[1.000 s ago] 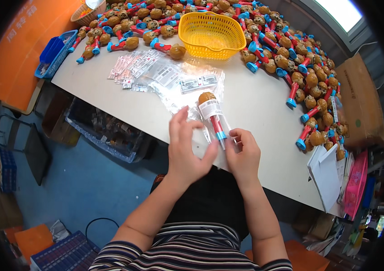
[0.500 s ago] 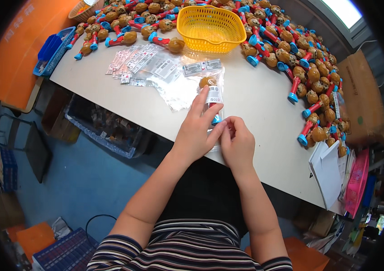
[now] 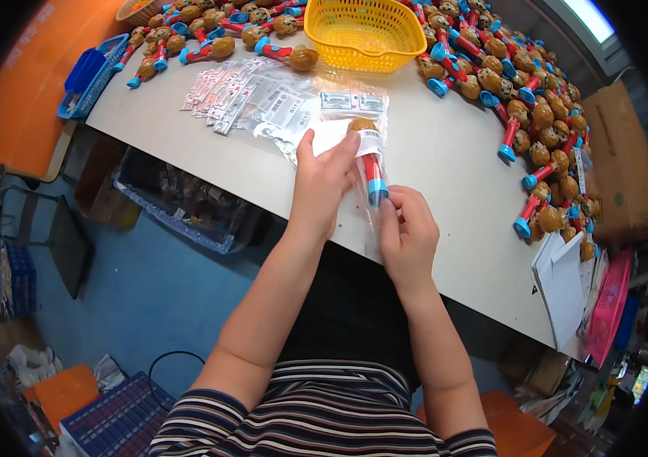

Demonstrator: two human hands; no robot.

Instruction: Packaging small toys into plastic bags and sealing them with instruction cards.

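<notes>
A toy with a red handle, blue base and round brown head (image 3: pixel 373 169) lies inside a clear plastic bag (image 3: pixel 386 114) with a printed header strip and a white label. Curled around the toy's upper part from its left side, my left hand (image 3: pixel 320 183) grips it through the film, fingers by the label and partly hidden. My right hand (image 3: pixel 411 232) is closed at the bag's lower end, thumb and fingers pinching the film just beside the blue base. A stack of flat printed clear bags (image 3: pixel 263 99) lies to the left of the toy.
A yellow plastic basket (image 3: pixel 366 62) stands at the far middle. Many similar toys (image 3: pixel 545 114) are heaped along the back and right. At the left corner sits a blue basket (image 3: pixel 84 110). White papers (image 3: pixel 556 286) and a pink basket (image 3: pixel 609 305) are at the right edge.
My left hand has turned and its fingers have curled around the toy, baring more of the red handle. The bagged toy is slightly farther right. My right hand stays by the base.
</notes>
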